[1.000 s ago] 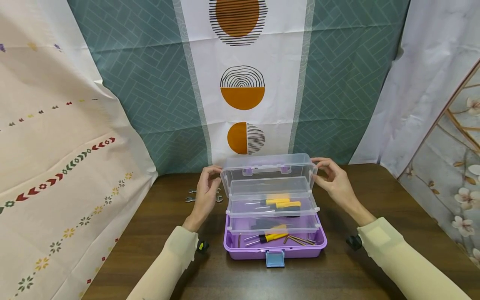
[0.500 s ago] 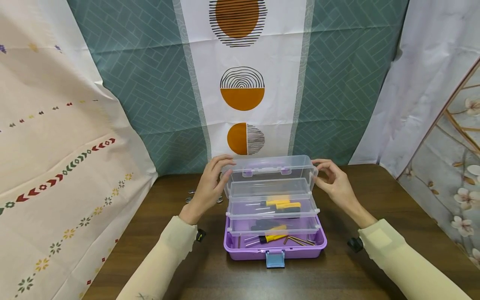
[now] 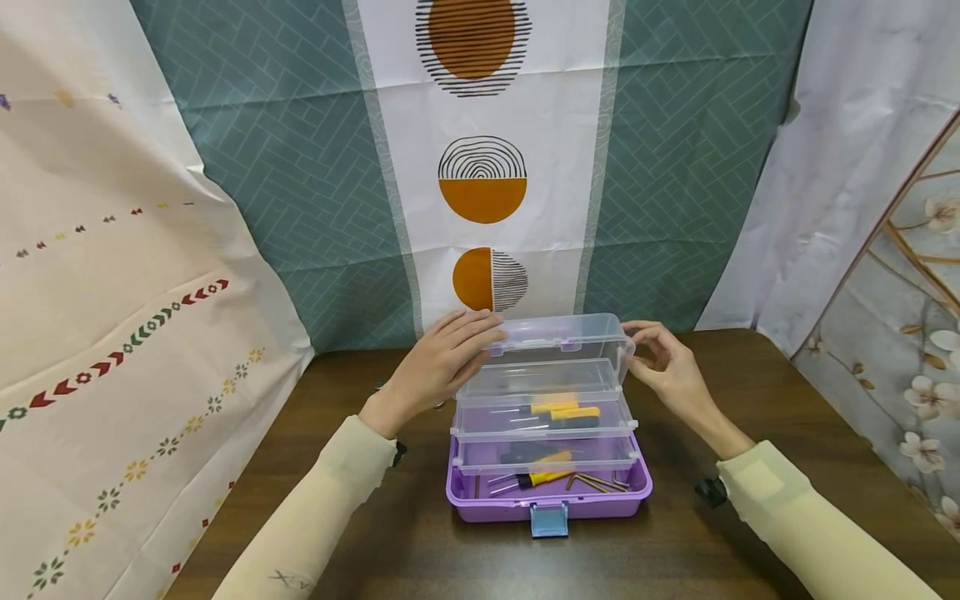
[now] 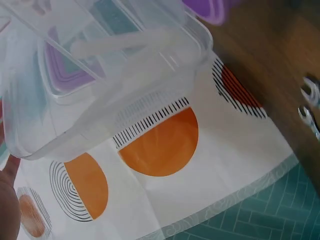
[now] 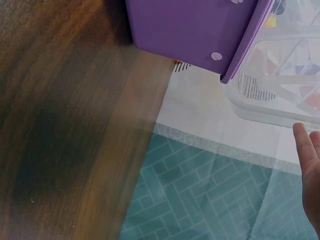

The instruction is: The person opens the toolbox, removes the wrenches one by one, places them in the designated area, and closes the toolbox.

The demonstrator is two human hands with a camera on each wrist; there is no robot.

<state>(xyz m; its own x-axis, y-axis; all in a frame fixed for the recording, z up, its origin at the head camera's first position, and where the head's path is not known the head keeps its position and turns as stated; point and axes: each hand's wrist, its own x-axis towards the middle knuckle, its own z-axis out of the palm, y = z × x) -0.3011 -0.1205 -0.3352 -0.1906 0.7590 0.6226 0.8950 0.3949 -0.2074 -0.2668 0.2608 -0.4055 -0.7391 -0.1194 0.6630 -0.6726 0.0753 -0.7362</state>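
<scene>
A purple toolbox (image 3: 551, 510) stands opened on the table, its blue latch (image 3: 549, 520) hanging at the front. Its clear lid (image 3: 562, 327) is raised at the back, above stepped clear trays (image 3: 540, 379). My left hand (image 3: 442, 362) lies over the lid's left upper corner, fingers fairly straight and covering that corner. At the lid's right end, my right hand (image 3: 667, 358) holds the edge between thumb and bent fingers. Yellow-handled screwdrivers (image 3: 576, 412) lie in a tray, and another screwdriver (image 3: 551, 477) and brass-coloured hex keys (image 3: 592, 482) lie in the base.
Metal wrenches (image 4: 310, 117) lie on the brown wooden table (image 3: 337, 500) left of the toolbox, mostly behind my left hand in the head view. A patterned cloth (image 3: 517, 233) hangs close behind the table's back edge.
My left hand has moved from the lid's left side up and rightward onto its upper edge, its fingers straightening. The right hand stays at the lid's right end. The lid looks nearly unmoved.
</scene>
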